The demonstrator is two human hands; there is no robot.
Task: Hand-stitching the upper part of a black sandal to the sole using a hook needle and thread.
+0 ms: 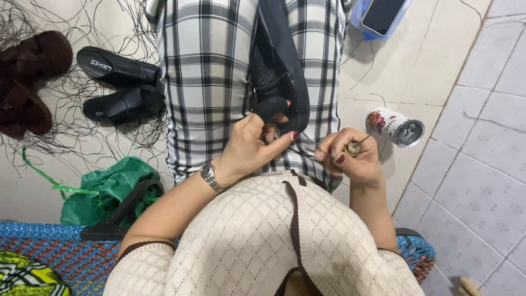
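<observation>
Your floor (471, 164) is pale tile. Directly on it lie black sandals (120, 87), brown sandals (27, 77), loose black threads (66, 137), a green plastic bag (109, 189), a tipped can (395, 126) and a phone (382, 15).

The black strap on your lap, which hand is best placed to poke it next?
Probably the right hand: it holds a small pointed tool aimed toward the black strap. The left hand is busy pinching the strap's end, keeping it steady.
</observation>
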